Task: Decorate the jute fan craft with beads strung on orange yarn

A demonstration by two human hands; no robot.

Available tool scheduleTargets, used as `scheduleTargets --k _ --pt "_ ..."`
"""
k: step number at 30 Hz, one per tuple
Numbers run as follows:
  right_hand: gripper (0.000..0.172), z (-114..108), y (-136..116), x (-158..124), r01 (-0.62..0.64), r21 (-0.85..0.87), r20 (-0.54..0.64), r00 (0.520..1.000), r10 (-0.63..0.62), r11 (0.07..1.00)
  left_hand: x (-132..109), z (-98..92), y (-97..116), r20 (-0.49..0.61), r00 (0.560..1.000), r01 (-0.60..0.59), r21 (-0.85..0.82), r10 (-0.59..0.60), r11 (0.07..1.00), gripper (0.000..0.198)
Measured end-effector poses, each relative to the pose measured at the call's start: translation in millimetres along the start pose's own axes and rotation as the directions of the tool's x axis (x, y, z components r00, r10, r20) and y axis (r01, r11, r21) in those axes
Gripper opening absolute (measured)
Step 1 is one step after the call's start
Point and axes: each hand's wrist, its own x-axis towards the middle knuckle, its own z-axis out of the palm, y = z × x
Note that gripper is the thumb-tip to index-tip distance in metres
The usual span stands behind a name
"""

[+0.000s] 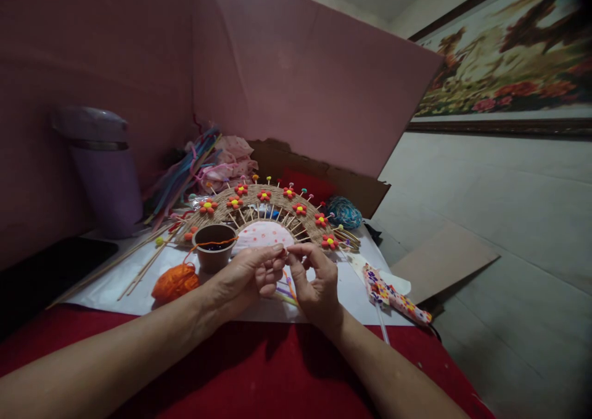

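My left hand [263, 270] and my right hand [317, 280] meet fingertip to fingertip, both in a pinch. An orange yarn strand runs from the orange yarn ball [176, 282] across the rim of a brown cup [213, 259] to my left hand. Another bit of orange strand shows below the fingertips, between the hands. What exactly sits in the pinch is tiny and partly hidden. Just behind the hands stands a half-round, twine-wrapped fan shape [277, 196] with red and orange flowers, sticks and a dotted white centre [263, 234].
A purple tumbler [106, 178] stands at the left, near thin sticks [143, 271] and coloured pipe cleaners [185, 172]. Blue yarn [343, 212] lies behind right. A flower-patterned wrapped item [393, 299] rests at the right on white paper over red cloth [259, 370].
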Motion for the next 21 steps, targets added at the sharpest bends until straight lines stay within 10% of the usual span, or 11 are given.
scheduleTargets --k 21 --pt "0.011 -1.2 2.6 1.8 0.123 -0.048 0.024 0.992 -0.122 0.991 -2.4 -2.6 -0.5 0.014 1.000 -0.026 0.043 0.025 0.999 0.012"
